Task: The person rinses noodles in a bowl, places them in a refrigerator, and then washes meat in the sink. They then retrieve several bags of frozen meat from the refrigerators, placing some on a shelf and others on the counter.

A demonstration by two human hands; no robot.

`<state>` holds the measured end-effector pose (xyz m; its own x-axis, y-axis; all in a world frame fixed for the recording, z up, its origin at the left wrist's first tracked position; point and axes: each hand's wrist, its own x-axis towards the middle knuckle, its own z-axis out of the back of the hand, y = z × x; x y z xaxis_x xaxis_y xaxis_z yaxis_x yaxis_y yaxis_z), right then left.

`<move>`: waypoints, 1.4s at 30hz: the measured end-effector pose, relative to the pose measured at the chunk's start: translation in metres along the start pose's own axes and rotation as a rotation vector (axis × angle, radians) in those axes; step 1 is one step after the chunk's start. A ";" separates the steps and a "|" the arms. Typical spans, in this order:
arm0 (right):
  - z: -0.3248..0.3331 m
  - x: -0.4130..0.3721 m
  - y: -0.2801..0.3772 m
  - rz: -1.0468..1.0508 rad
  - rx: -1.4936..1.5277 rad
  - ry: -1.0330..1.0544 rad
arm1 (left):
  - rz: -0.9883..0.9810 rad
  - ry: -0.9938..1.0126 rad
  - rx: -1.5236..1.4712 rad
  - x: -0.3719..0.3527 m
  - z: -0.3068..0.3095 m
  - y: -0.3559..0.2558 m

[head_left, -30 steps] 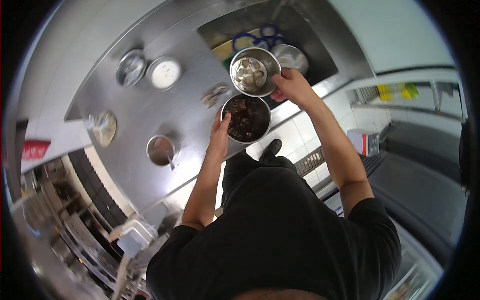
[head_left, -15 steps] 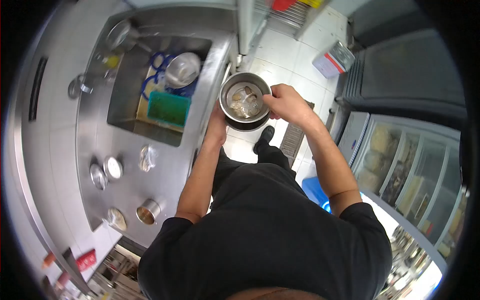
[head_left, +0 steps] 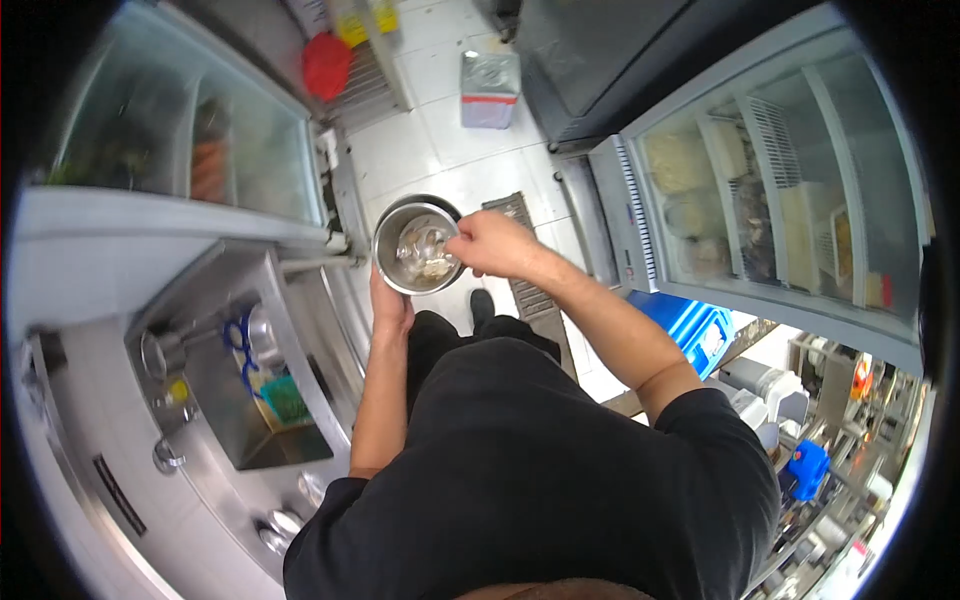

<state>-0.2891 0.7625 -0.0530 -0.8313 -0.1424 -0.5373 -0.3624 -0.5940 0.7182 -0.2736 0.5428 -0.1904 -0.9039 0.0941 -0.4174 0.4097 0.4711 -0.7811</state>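
Observation:
A round steel pot (head_left: 385, 262) is held out in front of my body, over the floor. Inside it lies a clear plastic bag (head_left: 418, 245) with pale and brownish pieces. A second, darker round rim shows just behind the pot. My left hand (head_left: 392, 303) supports the pot from its near left side, fingers partly hidden beneath. Over the right rim, my right hand (head_left: 497, 245) has its fingers pinched together at the bag's edge inside the pot.
To the left is a steel sink (head_left: 310, 385) holding a green basket (head_left: 287, 400) and a metal bowl (head_left: 264, 337). Glass-doored fridges stand at upper left (head_left: 200, 150) and right (head_left: 770, 190). A square tin (head_left: 489, 95) sits on the tiled floor, beyond a drain grate (head_left: 512, 210).
My view and body have turned right, away from the sink, and the pot came along. My right hand has shifted from gripping the rim to reaching over it at the bag.

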 end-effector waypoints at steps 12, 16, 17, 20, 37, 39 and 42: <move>0.397 -0.023 -0.046 -0.104 -0.690 -1.181 | 0.163 0.229 0.075 0.184 -0.089 -0.001; 0.542 -0.062 -0.010 -0.515 -1.769 -1.094 | 0.240 0.261 0.155 0.251 -0.124 -0.017; 0.592 -0.073 -0.039 -0.539 -1.883 -1.073 | 0.234 0.321 0.123 0.267 -0.136 -0.023; 0.639 -0.087 -0.034 -0.778 -1.945 -0.902 | 0.237 0.383 0.174 0.318 -0.150 -0.024; 0.703 -0.159 -0.083 -0.205 -3.272 -0.064 | 0.194 0.382 0.285 0.407 -0.223 -0.072; 0.659 -0.169 -0.080 -0.447 -2.713 -0.368 | 0.206 0.402 0.274 0.406 -0.229 -0.070; 0.541 -0.197 -0.065 -0.552 -1.571 -1.062 | 0.220 0.418 0.239 0.400 -0.245 -0.064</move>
<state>-0.3298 1.2571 0.2452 -0.8677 0.3654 0.3371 -0.4926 -0.5402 -0.6823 -0.6912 0.7647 -0.1932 -0.7450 0.5331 -0.4010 0.5681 0.1920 -0.8002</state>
